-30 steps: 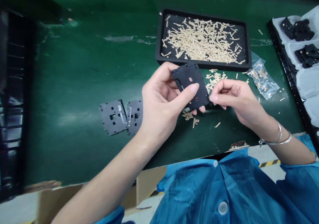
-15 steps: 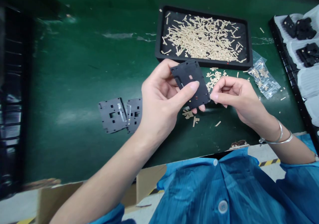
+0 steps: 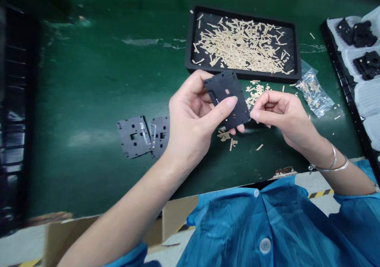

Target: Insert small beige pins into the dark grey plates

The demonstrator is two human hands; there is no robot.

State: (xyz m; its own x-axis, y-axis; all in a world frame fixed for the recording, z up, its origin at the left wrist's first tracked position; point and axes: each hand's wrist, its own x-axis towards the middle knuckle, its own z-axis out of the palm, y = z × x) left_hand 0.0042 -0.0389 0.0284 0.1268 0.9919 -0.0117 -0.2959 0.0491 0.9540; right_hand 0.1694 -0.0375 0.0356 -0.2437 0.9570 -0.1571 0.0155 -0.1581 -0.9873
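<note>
My left hand [image 3: 192, 120] grips a black plastic plate [image 3: 227, 97] with small cut-outs, thumb across its face and fingers behind it, above the green table. My right hand [image 3: 279, 114] is curled in a pinch at the plate's lower right edge; what its fingertips hold is too small to make out. Small beige strips [image 3: 227, 138] lie loose on the table just below both hands.
A black tray [image 3: 190, 41] full of beige strips stands behind the hands. Two grey plates [image 3: 142, 135] lie to the left. A clear bag of strips [image 3: 313, 92] lies at right, beside a tray of black parts [image 3: 360, 33]. A dark rack [image 3: 14, 116] borders the left.
Almost nothing differs. The view shifted slightly a second ago; both hands and the black plate keep the same pose.
</note>
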